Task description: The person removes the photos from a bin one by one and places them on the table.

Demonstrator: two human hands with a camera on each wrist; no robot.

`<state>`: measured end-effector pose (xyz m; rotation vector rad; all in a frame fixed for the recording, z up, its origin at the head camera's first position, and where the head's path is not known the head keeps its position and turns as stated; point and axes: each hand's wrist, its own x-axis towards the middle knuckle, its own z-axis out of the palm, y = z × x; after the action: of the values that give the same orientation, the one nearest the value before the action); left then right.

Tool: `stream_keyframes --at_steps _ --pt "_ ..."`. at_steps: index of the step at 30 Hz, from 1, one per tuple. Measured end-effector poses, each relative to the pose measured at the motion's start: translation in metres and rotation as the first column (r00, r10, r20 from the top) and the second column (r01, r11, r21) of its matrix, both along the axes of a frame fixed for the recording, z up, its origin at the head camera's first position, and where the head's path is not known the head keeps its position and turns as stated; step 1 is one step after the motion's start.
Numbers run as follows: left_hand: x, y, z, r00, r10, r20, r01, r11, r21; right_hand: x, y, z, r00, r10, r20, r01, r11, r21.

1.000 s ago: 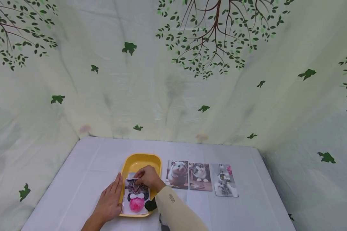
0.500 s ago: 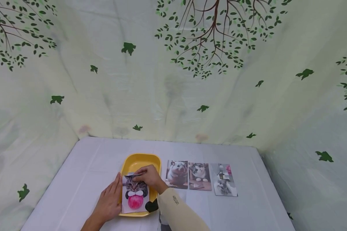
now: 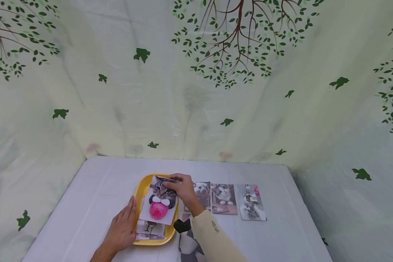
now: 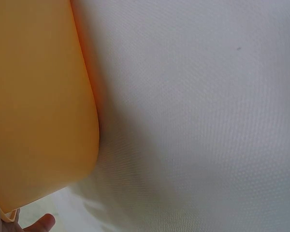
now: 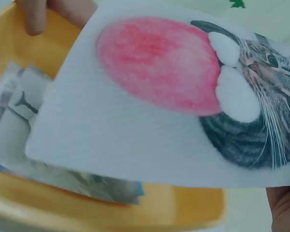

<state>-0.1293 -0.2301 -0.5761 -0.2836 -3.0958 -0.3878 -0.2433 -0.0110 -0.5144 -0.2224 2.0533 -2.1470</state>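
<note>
Right hand (image 3: 182, 190) has a cat photo card (image 3: 159, 210) pinched. Looks partway imo: at least three cards (image 3: 224, 199) laid right of that grip, more cards (image 3: 150, 229) below in the yellow tray (image 3: 143, 185), left hand (image 3: 121, 226) straight-fingered alongside.

The rectangular yellow tray (image 3: 144, 185) looks smooth plastic, the rectangular cat card (image 3: 159, 201) smooth paper, the white surface (image 3: 108, 189) matt, textured cloth.

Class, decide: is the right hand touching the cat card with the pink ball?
Touching: the head view shows the right hand gripping the cat card near its top edge.
</note>
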Motion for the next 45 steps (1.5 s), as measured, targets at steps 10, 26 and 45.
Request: stream_keyframes --at_steps 10,26,45 --pt "0.0 0.001 0.0 0.999 0.008 0.034 -0.008 1.0 -0.006 0.0 0.057 0.018 0.998 -0.063 -0.016 0.063 0.998 0.015" --pt "-0.001 0.001 0.001 0.999 0.013 0.041 -0.012 1.0 -0.011 0.022 0.163 -0.008 0.99 -0.14 0.015 0.133 0.966 0.222" --pt "-0.002 0.001 -0.001 0.999 0.004 0.035 -0.004 1.0 -0.006 0.058 0.232 -0.09 0.997 -0.041 0.066 0.008 0.899 0.437"
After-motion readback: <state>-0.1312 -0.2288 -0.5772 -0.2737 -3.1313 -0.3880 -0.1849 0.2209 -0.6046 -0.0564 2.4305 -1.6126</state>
